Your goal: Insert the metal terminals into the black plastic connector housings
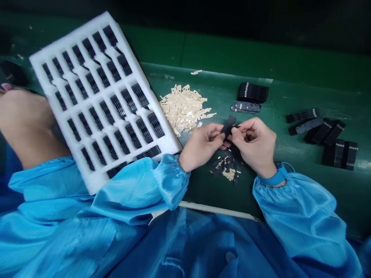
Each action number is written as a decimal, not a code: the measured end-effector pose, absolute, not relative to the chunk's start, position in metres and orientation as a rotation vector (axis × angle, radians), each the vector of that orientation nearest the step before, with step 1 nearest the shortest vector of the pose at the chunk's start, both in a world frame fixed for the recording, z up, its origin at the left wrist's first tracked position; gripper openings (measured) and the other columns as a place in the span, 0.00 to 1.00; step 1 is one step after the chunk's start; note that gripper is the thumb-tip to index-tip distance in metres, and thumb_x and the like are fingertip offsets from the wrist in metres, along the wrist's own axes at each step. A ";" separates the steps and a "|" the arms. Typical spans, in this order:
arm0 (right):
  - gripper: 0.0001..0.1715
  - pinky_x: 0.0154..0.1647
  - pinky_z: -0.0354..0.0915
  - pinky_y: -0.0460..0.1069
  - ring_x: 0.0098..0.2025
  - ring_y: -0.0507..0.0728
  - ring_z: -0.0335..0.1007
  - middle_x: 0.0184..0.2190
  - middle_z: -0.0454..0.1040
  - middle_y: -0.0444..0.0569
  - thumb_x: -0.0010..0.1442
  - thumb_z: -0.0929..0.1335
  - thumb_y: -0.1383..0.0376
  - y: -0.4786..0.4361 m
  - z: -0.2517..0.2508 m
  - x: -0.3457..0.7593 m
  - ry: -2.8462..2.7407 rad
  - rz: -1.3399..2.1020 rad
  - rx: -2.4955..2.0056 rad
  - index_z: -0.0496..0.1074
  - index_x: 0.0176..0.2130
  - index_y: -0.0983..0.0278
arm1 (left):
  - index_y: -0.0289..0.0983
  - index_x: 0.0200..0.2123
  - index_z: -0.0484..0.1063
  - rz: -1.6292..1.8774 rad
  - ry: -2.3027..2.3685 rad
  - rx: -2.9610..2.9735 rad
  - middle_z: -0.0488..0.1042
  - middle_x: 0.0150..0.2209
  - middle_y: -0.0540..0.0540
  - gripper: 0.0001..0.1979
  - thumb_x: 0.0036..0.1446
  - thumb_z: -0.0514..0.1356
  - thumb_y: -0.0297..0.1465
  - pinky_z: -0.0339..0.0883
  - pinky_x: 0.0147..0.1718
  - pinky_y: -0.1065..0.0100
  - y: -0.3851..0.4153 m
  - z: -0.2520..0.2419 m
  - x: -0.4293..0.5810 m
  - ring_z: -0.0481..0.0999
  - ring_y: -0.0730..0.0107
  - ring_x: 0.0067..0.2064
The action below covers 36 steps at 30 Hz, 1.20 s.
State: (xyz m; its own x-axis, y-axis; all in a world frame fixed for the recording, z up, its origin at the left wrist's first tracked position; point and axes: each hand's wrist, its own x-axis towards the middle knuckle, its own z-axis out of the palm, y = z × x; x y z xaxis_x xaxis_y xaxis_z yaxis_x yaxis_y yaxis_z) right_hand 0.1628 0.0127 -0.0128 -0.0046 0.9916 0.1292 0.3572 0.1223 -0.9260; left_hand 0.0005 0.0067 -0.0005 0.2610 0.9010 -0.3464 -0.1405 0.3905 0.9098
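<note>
In the head view, my left hand (204, 143) is closed on a small flat black plastic part (229, 124), holding it tilted above the bench. My right hand (256, 144) pinches at the right side of the same part; any smaller piece between its fingertips is hidden. Beneath both hands lies a small heap of black and cream scraps (228, 172). Behind my left hand is a larger pile of cream-coloured flat pieces (185, 108). Just beyond my fingers sit a flat black part (245, 107) and a stack of black parts (252, 92).
A white foam tray (131, 79) with rows of black parts in its slots stands at the left, beside my left forearm. More stacks of black parts (330, 131) lie on the green bench (290, 162) at right. Another person's bare arm (26, 119) reaches in at far left.
</note>
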 end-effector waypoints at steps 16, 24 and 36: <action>0.07 0.20 0.58 0.45 0.20 0.48 0.63 0.22 0.70 0.39 0.58 0.73 0.65 0.013 -0.012 0.163 -1.533 0.903 -1.411 0.70 0.31 0.61 | 0.30 0.44 0.74 0.839 1.071 0.904 0.82 0.32 0.46 0.08 0.63 0.57 0.22 0.79 0.38 0.71 0.006 0.000 0.001 0.83 0.74 0.33; 0.07 0.21 0.60 0.45 0.20 0.49 0.65 0.22 0.70 0.39 0.59 0.72 0.65 0.012 -0.012 0.164 -1.536 0.923 -1.428 0.70 0.32 0.61 | 0.30 0.43 0.74 0.845 1.083 0.904 0.82 0.34 0.45 0.08 0.63 0.58 0.22 0.78 0.36 0.73 0.006 0.002 0.000 0.82 0.75 0.33; 0.07 0.21 0.61 0.45 0.21 0.49 0.66 0.22 0.71 0.40 0.60 0.72 0.63 0.013 -0.012 0.164 -1.541 0.917 -1.469 0.70 0.32 0.61 | 0.31 0.47 0.76 0.870 1.043 0.983 0.81 0.34 0.46 0.11 0.63 0.60 0.28 0.79 0.39 0.71 0.003 -0.004 -0.002 0.82 0.74 0.33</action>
